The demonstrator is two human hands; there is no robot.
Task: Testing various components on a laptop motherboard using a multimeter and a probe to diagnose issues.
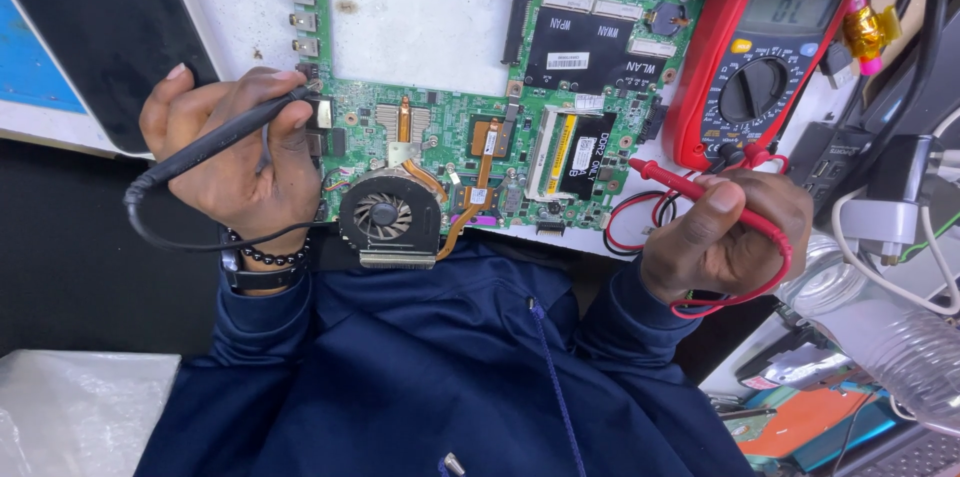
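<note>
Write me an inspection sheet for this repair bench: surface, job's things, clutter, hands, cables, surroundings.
Surface: white bench top, scuffed, bare patch above the board.
Job's things: green circuit board lying flat, round cooling fan at its near edge; red multimeter to the right, display lit.
Clutter: clear plastic bottle and orange item at lower right.
Hands: left hand holds the black probe, tip at the board's left edge; right hand holds the red probe, tip off the board.
Cables: red lead looped beside the meter; black lead curls under the left hand.
Surroundings: dark panel at upper left; white charger at right.
</note>
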